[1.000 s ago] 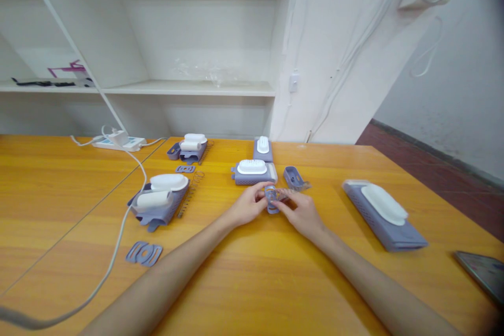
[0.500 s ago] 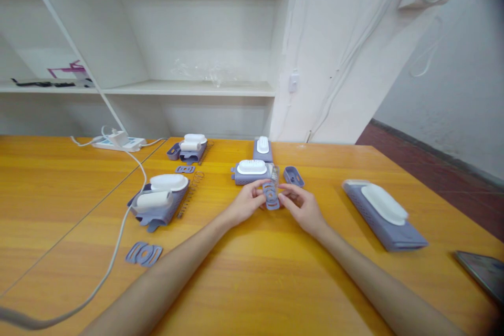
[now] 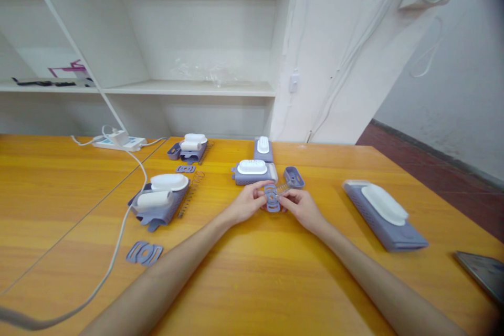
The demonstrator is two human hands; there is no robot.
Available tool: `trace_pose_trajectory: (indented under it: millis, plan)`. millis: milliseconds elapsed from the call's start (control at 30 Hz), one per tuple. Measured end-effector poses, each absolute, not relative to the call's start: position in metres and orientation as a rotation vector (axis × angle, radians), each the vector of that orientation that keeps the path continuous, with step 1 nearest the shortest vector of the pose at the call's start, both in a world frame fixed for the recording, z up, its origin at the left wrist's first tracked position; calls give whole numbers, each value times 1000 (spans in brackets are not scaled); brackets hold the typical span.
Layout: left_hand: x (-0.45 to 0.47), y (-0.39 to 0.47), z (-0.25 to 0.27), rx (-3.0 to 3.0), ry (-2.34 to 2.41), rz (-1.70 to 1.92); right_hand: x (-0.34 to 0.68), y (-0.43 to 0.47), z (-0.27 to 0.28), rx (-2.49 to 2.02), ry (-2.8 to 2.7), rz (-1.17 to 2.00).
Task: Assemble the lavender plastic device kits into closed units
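Observation:
My left hand (image 3: 247, 203) is closed on the edge of a flat grey-purple plastic plate (image 3: 271, 200) with slots and a round centre, held tilted above the table. Pinched in my right hand (image 3: 306, 211), close against the plate's right side, is a coil spring (image 3: 282, 188). The spring's free end slants up and away towards a small grey-purple oval tray (image 3: 289, 170). Just behind my hands lies a grey-purple case with a white bristled oval brush (image 3: 252, 167) on top. My right fingertips partly hide where spring and plate meet.
Further units lie around: a far-left case (image 3: 190, 156), a near-left case (image 3: 169, 216) with a white roller, and a right-hand case (image 3: 409, 236). A loose slotted plate (image 3: 144, 253) and another spring (image 3: 189, 197) are at left. A white cable (image 3: 122, 231) crosses the table; a phone (image 3: 482, 273) sits right.
The spring has swung from upright to slanting right, towards the oval tray. My right fingers have moved in against the plate, while my left hand stays nearly still.

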State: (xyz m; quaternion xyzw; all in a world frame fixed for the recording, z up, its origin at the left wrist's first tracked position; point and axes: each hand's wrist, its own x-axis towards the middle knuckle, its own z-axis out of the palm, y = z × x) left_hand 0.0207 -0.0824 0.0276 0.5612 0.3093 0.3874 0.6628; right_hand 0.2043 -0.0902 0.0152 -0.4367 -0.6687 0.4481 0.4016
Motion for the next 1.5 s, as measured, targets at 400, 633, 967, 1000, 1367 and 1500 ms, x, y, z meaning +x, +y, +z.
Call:
trace_pose_trajectory:
  millis: [400,633,967,1000,1367,1500]
  plan:
    - [19,-86,30,1277,610,854,203,-91,16,-1093,-1666,1157]
    - [18,-82,22,1288,650,916,203,-90,18,-1103,-1644,1119]
    - [20,-79,15,1240,724,1051,199,-96,13,-1125,-1668,1034]
    - [20,-79,15,1239,736,1058,198,-96,12,-1145,-1676,1009]
    - [22,-80,13,1310,718,1108,198,-93,9,-1169,-1665,902]
    - [24,-81,13,1295,714,1090,198,-95,11,-1205,-1709,857]
